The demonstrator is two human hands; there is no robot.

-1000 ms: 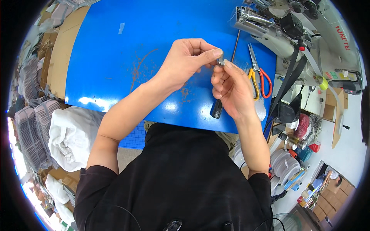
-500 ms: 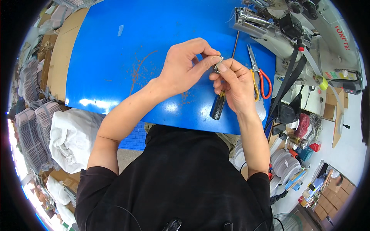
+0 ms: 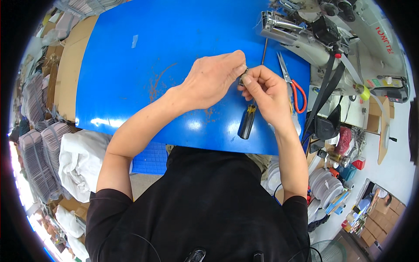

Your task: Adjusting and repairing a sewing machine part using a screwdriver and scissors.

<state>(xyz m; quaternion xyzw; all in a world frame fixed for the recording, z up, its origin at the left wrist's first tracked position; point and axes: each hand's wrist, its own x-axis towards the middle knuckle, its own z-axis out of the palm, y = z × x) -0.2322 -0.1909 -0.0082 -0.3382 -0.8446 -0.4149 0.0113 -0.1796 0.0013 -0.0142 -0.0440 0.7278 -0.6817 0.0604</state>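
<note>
Over the blue tabletop, a small silvery metal part (image 3: 242, 79) sits pinched between the fingertips of both hands. My left hand (image 3: 212, 79) reaches it from the left, thumb and index finger closed, back of the hand upward. From the right, my right hand (image 3: 269, 91) grips the part with thumb and fingers; its other fingers are curled. Fingers cover much of the part, so its full shape is hidden. Beneath my right hand lies a long screwdriver (image 3: 247, 124) with a dark handle, its shaft pointing away. Scissors (image 3: 298, 94) with a red handle lie just right of that hand.
A sewing machine (image 3: 305, 47) with hanging black straps stands along the right side. The blue table (image 3: 118, 83) carries brownish scratches and a scrap of clear tape (image 3: 135, 41). Cardboard (image 3: 74, 70), bundled stacks (image 3: 37, 153) and a white sack (image 3: 83, 163) line the left.
My left hand has rolled over, so its thumb and fingers now meet more tightly around the part. My right hand has shifted slightly right and covers the scissors' yellow handle.
</note>
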